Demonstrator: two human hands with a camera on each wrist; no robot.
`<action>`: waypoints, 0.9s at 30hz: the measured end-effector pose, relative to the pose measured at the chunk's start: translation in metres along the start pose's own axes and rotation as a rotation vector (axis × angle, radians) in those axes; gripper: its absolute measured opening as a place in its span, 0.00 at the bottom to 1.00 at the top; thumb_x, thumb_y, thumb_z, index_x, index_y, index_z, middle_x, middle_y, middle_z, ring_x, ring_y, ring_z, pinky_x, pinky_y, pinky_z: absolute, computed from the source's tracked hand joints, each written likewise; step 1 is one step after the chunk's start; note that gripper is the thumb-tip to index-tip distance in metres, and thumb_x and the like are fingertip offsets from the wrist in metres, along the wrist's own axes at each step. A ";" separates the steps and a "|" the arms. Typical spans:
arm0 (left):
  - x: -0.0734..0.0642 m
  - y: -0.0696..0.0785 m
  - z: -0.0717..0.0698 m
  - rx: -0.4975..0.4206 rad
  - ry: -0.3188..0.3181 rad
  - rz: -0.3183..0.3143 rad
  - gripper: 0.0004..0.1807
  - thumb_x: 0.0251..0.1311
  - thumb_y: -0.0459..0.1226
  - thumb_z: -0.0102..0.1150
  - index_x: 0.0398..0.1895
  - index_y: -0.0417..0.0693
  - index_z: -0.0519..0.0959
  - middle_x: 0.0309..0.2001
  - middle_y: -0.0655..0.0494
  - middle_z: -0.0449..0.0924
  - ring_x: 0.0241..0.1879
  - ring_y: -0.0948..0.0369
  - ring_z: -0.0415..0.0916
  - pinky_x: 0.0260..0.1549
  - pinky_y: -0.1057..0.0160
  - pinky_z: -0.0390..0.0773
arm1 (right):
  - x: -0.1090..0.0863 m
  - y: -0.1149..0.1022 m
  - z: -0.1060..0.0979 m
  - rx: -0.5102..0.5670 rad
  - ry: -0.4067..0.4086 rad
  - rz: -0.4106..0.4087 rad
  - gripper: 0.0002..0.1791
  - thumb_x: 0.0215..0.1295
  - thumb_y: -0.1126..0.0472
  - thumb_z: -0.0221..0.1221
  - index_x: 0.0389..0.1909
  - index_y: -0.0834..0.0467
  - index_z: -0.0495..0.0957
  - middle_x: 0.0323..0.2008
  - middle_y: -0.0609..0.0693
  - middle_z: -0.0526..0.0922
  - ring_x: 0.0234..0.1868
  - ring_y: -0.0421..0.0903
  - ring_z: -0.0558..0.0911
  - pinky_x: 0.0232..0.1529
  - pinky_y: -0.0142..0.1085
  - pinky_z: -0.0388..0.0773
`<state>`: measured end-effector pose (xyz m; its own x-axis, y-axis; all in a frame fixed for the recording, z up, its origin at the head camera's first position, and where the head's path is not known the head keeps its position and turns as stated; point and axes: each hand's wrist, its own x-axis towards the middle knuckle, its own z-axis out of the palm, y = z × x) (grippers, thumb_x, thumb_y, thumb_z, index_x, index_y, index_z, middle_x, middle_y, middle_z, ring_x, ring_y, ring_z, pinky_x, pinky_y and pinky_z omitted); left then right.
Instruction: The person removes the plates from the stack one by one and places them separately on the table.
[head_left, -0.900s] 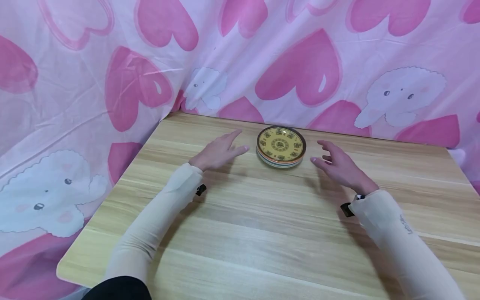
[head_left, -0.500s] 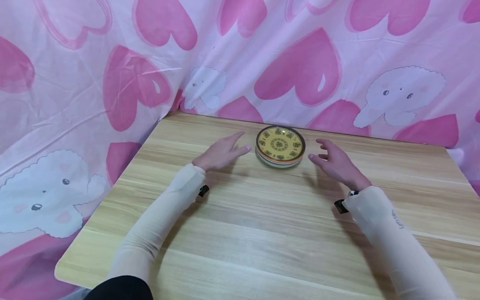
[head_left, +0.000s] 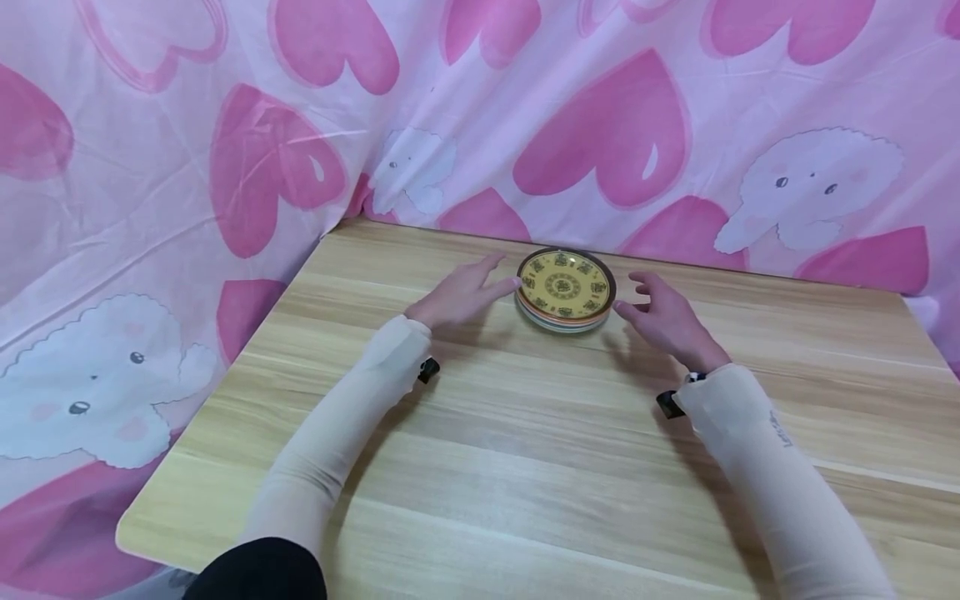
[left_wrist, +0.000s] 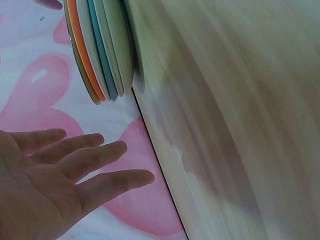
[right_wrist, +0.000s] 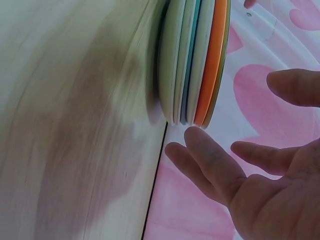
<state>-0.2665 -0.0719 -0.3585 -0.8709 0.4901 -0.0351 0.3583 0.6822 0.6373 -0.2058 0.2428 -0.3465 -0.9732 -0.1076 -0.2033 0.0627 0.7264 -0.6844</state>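
A stack of several plates (head_left: 566, 287) lies near the table's back edge, topped by a yellow one with dark motifs and a dark rim. Orange, white and teal edges show below it in the left wrist view, where the plates (left_wrist: 100, 50) appear side-on. My left hand (head_left: 463, 293) hovers at the stack's left side, thumb tip overlapping the rim in the head view, fingers extended. On the other side, my right hand (head_left: 669, 318) has its thumb close to the right rim and its fingers loosely bent. In the right wrist view the right hand (right_wrist: 265, 170) holds nothing.
The wood-grain table (head_left: 495, 467) extends toward me and to both sides. A pink curtain (head_left: 600, 125) with hearts and white cartoon animals hangs right behind its back edge and along the left. Both wrists carry small black devices.
Both hands have moved inward toward the plates, the left one rightward and the right one slightly leftward. The stack stays in place on the table; the head view shifts a little.
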 end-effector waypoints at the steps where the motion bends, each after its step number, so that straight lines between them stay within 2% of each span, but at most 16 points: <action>1: 0.001 0.000 0.001 -0.005 0.000 0.006 0.45 0.71 0.64 0.39 0.81 0.47 0.49 0.80 0.48 0.54 0.79 0.51 0.53 0.79 0.50 0.56 | 0.001 -0.001 0.000 0.004 -0.001 -0.001 0.42 0.75 0.46 0.51 0.80 0.57 0.44 0.76 0.71 0.53 0.72 0.69 0.66 0.67 0.62 0.72; 12: 0.005 0.000 0.006 -0.056 -0.007 0.032 0.38 0.74 0.49 0.48 0.80 0.45 0.49 0.79 0.45 0.55 0.72 0.43 0.66 0.71 0.48 0.70 | 0.006 -0.003 0.005 0.011 -0.004 0.022 0.42 0.75 0.48 0.52 0.80 0.56 0.43 0.77 0.71 0.53 0.73 0.69 0.65 0.67 0.61 0.73; 17: 0.008 0.000 0.010 -0.084 0.002 0.039 0.36 0.74 0.45 0.50 0.78 0.39 0.53 0.77 0.39 0.58 0.71 0.44 0.69 0.70 0.50 0.73 | 0.009 -0.005 0.006 0.000 -0.005 0.028 0.42 0.76 0.48 0.51 0.80 0.59 0.43 0.77 0.71 0.53 0.73 0.69 0.65 0.68 0.60 0.72; 27: 0.012 0.003 0.016 -0.108 -0.012 0.014 0.36 0.73 0.44 0.50 0.77 0.36 0.53 0.76 0.38 0.59 0.71 0.45 0.69 0.71 0.52 0.72 | 0.014 -0.010 0.011 -0.001 -0.008 0.030 0.42 0.75 0.52 0.52 0.79 0.62 0.44 0.76 0.71 0.53 0.73 0.69 0.65 0.69 0.59 0.71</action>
<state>-0.2704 -0.0551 -0.3690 -0.8619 0.5059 -0.0345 0.3311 0.6130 0.7173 -0.2172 0.2273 -0.3501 -0.9692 -0.0912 -0.2289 0.0914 0.7298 -0.6775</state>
